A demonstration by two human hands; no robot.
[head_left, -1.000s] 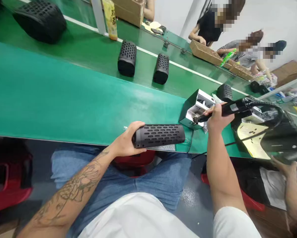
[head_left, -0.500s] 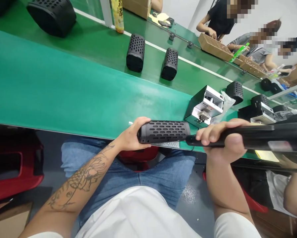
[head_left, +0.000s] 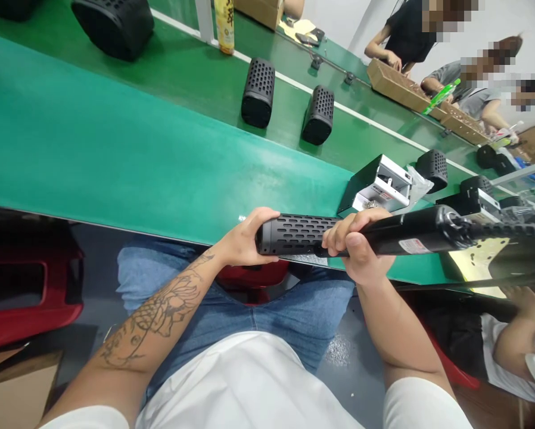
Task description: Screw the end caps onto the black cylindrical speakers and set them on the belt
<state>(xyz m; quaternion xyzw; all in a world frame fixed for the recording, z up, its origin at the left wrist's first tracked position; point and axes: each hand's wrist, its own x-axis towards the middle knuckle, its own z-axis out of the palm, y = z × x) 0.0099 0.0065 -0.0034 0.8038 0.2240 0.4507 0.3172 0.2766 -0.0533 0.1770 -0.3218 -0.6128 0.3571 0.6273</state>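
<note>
**A:** How are the hands closed?

**B:** The left hand [head_left: 243, 241] is wrapped around the left end of the black perforated speaker [head_left: 296, 233]. The right hand [head_left: 354, 250] is clenched around the front part of the electric screwdriver [head_left: 410, 235]. The bit is hidden behind the fingers, so its contact with the speaker's right end cannot be confirmed.

**A:** Where is the speaker held?

**B:** It is held level, lying from nine to three o'clock, just over the near edge of the green bench [head_left: 115, 179] and above the lap.

**A:** How is this step done well?

**B:** In my judgement, the screwdriver should be kept in one line with the axis of the cylinder, and the pressure given straight along it. The speaker should be gripped firmly against twisting, because a tilted bit could slip out.

**A:** And the arms?

**B:** The left forearm is brought in from seven o'clock and the right one from five o'clock. The screwdriver body is stretched toward three o'clock, where its coiled cable [head_left: 500, 229] is seen.

**A:** What is placed around?

**B:** A screw feeder box [head_left: 379, 185] is found at one o'clock from the right hand. Two more speakers [head_left: 258, 92] stand at twelve o'clock on the conveyor belt [head_left: 182, 77].
</note>
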